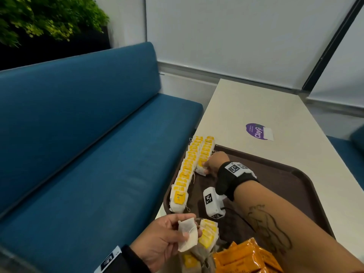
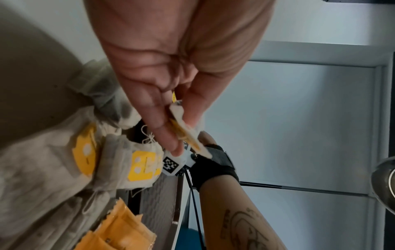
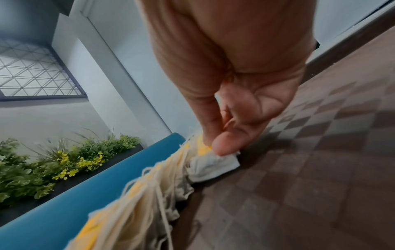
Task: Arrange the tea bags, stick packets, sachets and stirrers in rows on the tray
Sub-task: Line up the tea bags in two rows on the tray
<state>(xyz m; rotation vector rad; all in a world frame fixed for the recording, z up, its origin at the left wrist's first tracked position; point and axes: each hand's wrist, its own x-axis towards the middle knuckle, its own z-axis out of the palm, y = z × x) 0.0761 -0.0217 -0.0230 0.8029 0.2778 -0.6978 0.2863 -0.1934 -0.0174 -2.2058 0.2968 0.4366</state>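
We stand over a blue bench and a pale table, with a green plant in the far corner. On the table lies a brown tray, and beyond it a purple sticker.

Along the tray's left edge run two rows of tea bags with yellow tags, side by side. The long row reaches from the far corner nearly to the near edge; the short row lies just to its right and covers only the far part.

Our right hand is at the near end of the short row. In the right wrist view its thumb and fingers pinch the top of the end bag, which touches the tray floor and leans against the bags behind it.

Our left hand hovers at the tray's near left corner. Its thumb and fingers pinch a small bunch of bags, held off the tray.

Just below that hand lies a loose heap of bags at the near edge. To its right sits a pile of orange sachets, touching the heap.
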